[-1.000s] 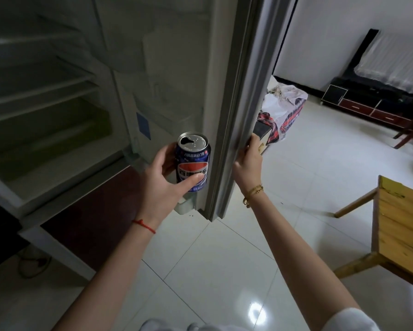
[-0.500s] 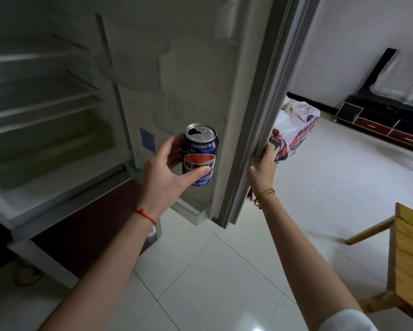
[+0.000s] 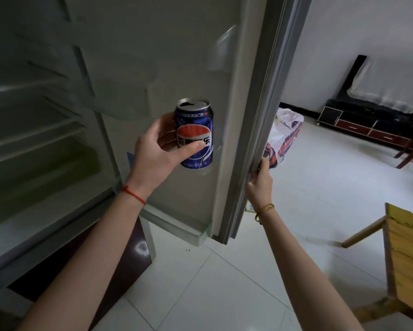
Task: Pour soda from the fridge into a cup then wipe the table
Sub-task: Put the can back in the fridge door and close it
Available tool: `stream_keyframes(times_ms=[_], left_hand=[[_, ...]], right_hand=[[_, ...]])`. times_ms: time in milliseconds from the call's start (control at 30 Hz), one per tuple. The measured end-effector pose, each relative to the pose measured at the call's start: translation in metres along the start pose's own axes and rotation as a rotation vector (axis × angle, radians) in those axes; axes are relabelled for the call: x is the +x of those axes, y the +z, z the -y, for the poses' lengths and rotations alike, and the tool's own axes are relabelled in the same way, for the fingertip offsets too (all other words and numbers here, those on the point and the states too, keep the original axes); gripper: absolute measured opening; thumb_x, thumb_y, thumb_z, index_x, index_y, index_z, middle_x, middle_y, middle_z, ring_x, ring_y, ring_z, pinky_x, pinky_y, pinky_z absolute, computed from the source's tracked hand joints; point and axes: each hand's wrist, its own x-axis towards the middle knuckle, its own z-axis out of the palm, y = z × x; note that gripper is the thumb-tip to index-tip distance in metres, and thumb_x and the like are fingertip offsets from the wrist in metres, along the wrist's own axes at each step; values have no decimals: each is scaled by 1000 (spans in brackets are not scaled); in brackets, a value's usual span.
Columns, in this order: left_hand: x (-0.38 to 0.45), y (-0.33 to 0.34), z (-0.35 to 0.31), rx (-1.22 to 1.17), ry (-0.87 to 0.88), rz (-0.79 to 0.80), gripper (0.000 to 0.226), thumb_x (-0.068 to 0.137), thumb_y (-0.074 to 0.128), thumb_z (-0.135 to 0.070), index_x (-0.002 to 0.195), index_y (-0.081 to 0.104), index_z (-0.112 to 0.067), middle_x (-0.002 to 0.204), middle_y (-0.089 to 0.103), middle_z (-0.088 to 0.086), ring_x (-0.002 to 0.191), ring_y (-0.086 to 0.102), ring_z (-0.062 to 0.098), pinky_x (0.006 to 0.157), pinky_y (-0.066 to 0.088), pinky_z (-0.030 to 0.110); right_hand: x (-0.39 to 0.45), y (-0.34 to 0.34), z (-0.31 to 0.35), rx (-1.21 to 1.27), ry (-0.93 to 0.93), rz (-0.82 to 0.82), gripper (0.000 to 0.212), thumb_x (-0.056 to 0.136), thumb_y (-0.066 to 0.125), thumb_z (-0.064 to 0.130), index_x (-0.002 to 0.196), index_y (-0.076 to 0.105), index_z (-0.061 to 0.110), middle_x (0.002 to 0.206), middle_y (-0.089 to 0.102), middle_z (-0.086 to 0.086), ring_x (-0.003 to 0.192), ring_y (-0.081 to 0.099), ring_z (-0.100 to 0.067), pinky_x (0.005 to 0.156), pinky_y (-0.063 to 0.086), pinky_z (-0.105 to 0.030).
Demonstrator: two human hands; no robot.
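Since the earlier frames, the fridge door [image 3: 255, 96] is swinging further across the view, now hiding more of the fridge [image 3: 33, 130] interior, and the soda can [image 3: 196, 137] is sitting higher against the door's inner face. The right hand [image 3: 260, 182] is gripping the outer edge of the open door with its fingers curled round it, while a wooden table [image 3: 408, 254] is standing well apart at the right edge. The left hand [image 3: 157, 154] is holding the opened can upright, thumb across the logo, fingers wrapped behind it, in front of the door's inner liner.
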Motion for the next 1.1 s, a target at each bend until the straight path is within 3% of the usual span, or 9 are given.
stream_keyframes(times_ms=[133,233,300,433,533,633,733,933,1100], left_hand=[[26,2,4,5,19,11,65,69,88,-15,127,59,-12,117,70,-2,106,68,10,92,54,26],[42,4,14,15,-2,24,67,68,89,-16,128,58,-12,118,70,-2,106,68,9,92,54,24],[51,7,21,31,-10,40,68,67,89,-15,128,58,-12,119,70,-2,107,68,9,92,54,25],[63,12,36,64,-32,79,68,68,88,-10,127,57,-14,119,68,-3,108,67,9,94,54,27],[68,12,45,80,-50,139,66,71,86,-9,129,55,-15,118,67,-6,106,66,3,90,53,21],[72,10,50,83,-71,190,65,73,83,-6,130,52,-13,120,65,-6,104,65,-3,89,52,17],[75,8,55,79,-103,218,67,74,81,-3,132,50,-9,125,64,2,110,64,4,94,52,21],[79,7,62,117,-119,245,69,74,81,-2,134,47,-6,130,62,8,118,61,15,103,48,26],[81,7,64,162,-124,293,71,74,80,0,136,44,-8,129,59,4,119,59,13,99,46,17]], right_hand=[[8,0,0,-11,-3,0,34,83,37,-11,99,33,20,73,49,5,62,48,-7,52,34,-22],[12,-1,-1,-2,12,17,30,88,38,-9,101,36,17,80,54,-2,66,52,-16,59,44,-34],[14,0,-2,2,18,20,29,87,37,-10,101,38,15,83,56,-9,68,52,-23,61,44,-38],[15,0,-4,8,27,14,33,85,37,-12,105,40,14,84,57,-7,66,51,-18,58,36,-29],[15,-1,-3,11,8,11,35,84,37,-13,107,41,13,83,56,-5,65,48,-5,52,37,-13],[15,-1,-4,14,4,9,34,86,37,-12,111,42,11,86,57,-6,66,48,-4,53,37,-10],[15,0,-6,17,16,14,36,87,36,-12,114,42,11,89,59,-7,68,51,-11,57,38,-23],[16,2,-8,17,8,-6,29,91,35,-8,111,42,11,93,59,-9,76,54,-23,66,47,-36],[16,4,-8,6,6,-26,30,91,35,-9,113,43,10,96,60,-11,80,56,-28,72,52,-45]])
